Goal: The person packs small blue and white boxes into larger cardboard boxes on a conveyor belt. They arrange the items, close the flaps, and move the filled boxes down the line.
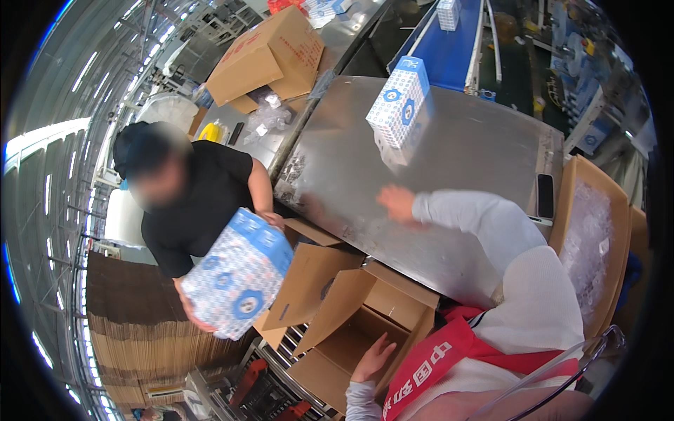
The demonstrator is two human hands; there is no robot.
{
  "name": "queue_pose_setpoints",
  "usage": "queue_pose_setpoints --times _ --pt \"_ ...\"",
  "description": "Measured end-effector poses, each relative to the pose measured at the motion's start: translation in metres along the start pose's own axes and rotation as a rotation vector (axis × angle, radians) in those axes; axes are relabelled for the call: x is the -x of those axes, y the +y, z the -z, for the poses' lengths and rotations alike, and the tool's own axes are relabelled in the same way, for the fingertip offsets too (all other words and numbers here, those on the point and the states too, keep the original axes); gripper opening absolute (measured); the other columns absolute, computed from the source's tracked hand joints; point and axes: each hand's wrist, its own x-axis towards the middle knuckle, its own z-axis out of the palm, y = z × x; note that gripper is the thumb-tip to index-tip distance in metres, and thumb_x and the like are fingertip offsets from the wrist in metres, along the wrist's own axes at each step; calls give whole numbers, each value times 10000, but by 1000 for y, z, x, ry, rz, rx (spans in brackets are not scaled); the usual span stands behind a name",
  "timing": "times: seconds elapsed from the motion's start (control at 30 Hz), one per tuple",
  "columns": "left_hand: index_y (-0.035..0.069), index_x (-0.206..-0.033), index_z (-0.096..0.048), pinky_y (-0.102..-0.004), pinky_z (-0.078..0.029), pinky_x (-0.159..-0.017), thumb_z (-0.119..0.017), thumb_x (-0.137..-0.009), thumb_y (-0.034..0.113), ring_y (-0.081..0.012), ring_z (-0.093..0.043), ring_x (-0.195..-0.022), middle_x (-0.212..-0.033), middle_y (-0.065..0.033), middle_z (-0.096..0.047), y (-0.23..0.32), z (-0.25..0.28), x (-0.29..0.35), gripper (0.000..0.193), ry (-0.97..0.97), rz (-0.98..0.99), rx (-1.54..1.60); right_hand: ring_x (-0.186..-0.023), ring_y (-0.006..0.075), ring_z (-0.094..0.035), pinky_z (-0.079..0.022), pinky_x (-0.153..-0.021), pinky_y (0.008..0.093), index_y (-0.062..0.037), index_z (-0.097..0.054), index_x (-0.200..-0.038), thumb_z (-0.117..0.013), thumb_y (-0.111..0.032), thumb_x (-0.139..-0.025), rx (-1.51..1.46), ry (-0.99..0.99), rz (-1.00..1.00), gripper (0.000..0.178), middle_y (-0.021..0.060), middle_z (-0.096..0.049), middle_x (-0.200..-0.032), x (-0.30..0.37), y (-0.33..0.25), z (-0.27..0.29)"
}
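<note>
My left hand [373, 358] is at the side of an open cardboard box [393, 305], its fingers apart and holding nothing. The box's flaps stand up, and the part of its inside that shows is bare brown card. My right hand [398, 203] hangs over the metal table [484, 154], slightly blurred, with fingers loosely extended and nothing seen in them. Farther up the table stands a tall white carton with blue pattern [399, 105]. To the left, a co-worker in black holds a larger blue and white patterned pack [239, 277] in both hands, beside the open box.
A blue conveyor belt [456, 45] bears another carton [448, 14]. A phone [545, 196] lies at the table's right edge, by a box of clear plastic packaging [588, 245]. Flattened cardboard [140, 337] is stacked at lower left. A big carton [263, 56] sits at far left.
</note>
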Motion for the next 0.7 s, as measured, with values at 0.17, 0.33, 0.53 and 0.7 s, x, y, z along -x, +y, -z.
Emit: queue_pose_setpoints --times 0.17,0.33,0.53,0.7 --pt "24 -1477 -389 -356 -465 -1012 -617 -961 407 -314 -586 -1216 -1309 -259 -584 37 34 2 682 124 39 -21 -1280 356 -404 -282 -1038 612 -151 -697 -1082 -511 -387 -907 420 636 -48 348 121 -468 -1368 -118 104 106" --pt "32 -1408 -474 -380 -502 -934 -603 -962 366 -332 -635 -1104 -1253 -220 -612 79 58 -49 572 304 -245 -193 -1421 390 -297 -206 -1150 607 -85 -727 -1029 -628 -251 -872 390 565 -38 248 147 -408 -1499 -107 146 117" --pt "26 -1425 -441 -393 -462 -990 -602 -967 347 -349 -582 -1145 -1301 -228 -566 138 46 -76 581 335 -349 -309 -1370 403 -369 -242 -1156 556 -36 -691 -1102 -589 -200 -869 468 541 -78 303 172 -465 -1436 14 45 57" --pt "73 -1518 -304 -495 -277 -1141 -616 -952 317 -448 -293 -1397 -1527 -270 -284 199 18 -142 692 766 -791 -430 -1338 331 -443 -276 -1129 586 -107 -663 -1206 -601 -266 -880 218 368 709 368 119 -566 -1351 139 -8 43"
